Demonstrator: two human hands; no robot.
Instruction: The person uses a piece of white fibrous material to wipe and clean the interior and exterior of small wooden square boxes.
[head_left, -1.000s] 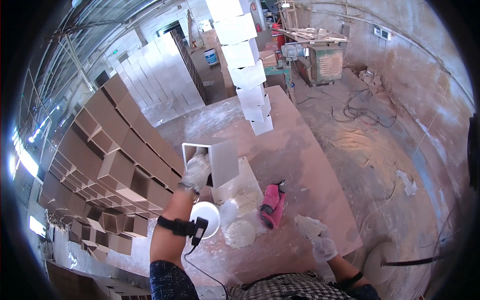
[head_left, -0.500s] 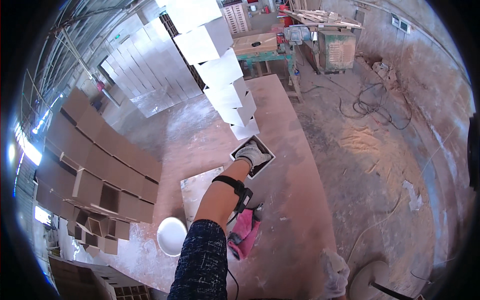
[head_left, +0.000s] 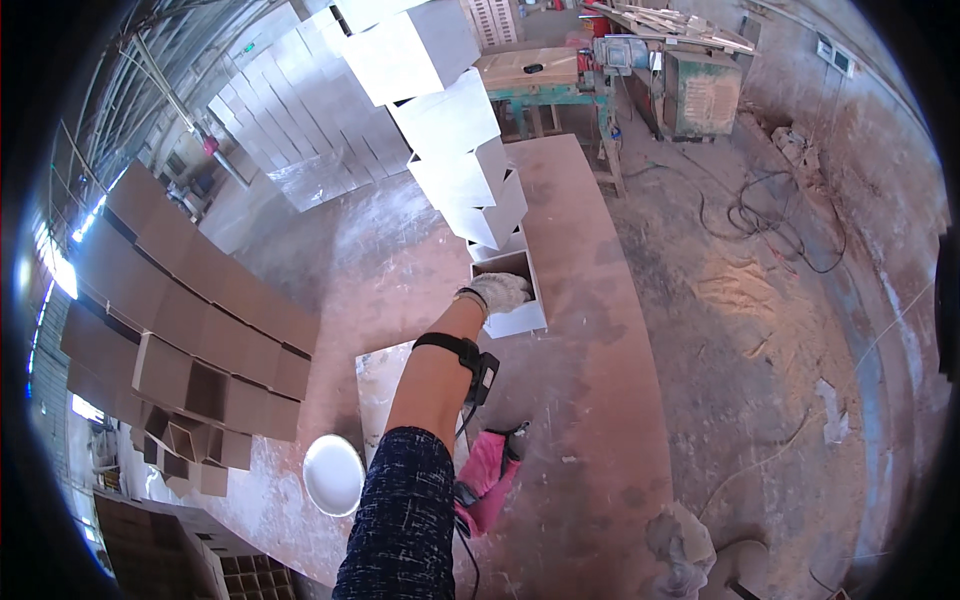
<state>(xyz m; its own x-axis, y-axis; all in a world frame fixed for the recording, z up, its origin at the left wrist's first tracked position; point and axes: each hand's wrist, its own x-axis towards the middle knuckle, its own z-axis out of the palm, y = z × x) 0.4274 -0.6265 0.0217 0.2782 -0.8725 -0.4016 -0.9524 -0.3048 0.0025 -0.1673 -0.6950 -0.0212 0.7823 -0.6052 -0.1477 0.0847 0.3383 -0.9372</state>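
Note:
My left hand, in a pale work glove, reaches into an open white box with a brownish inside. Its fingers are partly hidden in the box and appear to grip it. Directly behind stands a tall, staggered stack of white boxes. My right hand, also gloved, hangs low at the right by the table edge, away from the boxes; its fingers are too unclear to read. Nearer me on the reddish table lie a pink cloth-like item, a pale stained board and a round white bowl.
Brown boxes are piled at the left. Pale panels stand behind. A green-framed workbench and a machine cabinet are at the back. Cables and sawdust lie on the right-hand floor.
The box under my left hand has turned from a slanted position to sit squarer against the stack, its front side now showing. My right hand remains low at the right.

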